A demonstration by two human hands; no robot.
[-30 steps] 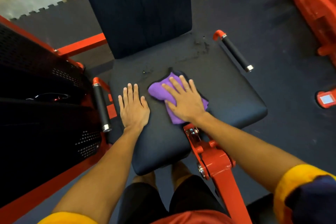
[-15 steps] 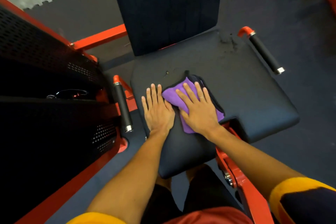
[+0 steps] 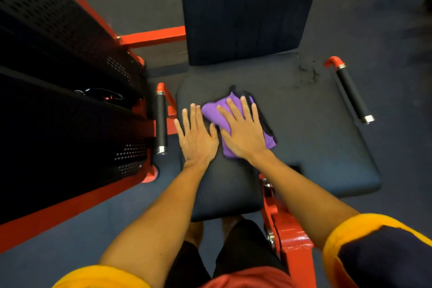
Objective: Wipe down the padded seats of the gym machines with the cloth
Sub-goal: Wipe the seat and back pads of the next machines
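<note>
A black padded seat point(image 3: 315, 142) of a red-framed gym machine lies below me, with a tall dark backrest point(image 3: 247, 9) behind it. A folded purple cloth point(image 3: 211, 110) lies on the left half of the seat. My right hand point(image 3: 243, 132) presses flat on the cloth with straight, spread fingers and hides most of it. My left hand point(image 3: 196, 135) rests flat on the bare seat just left of the cloth, fingers straight, its thumb close to my right hand. A scuffed, dusty patch point(image 3: 306, 75) marks the seat's far right corner.
Black grip handles flank the seat, one on the left point(image 3: 161, 121) and one on the right point(image 3: 353, 96). A black perforated weight-stack cover point(image 3: 58, 77) with a red frame stands on the left. A red frame post point(image 3: 289, 241) rises at the seat's front. Dark rubber floor point(image 3: 385, 37) surrounds the machine.
My right hand has slid the cloth leftward across the seat until it is beside my left hand. My view has shifted left, so the seat sits further right in the frame.
</note>
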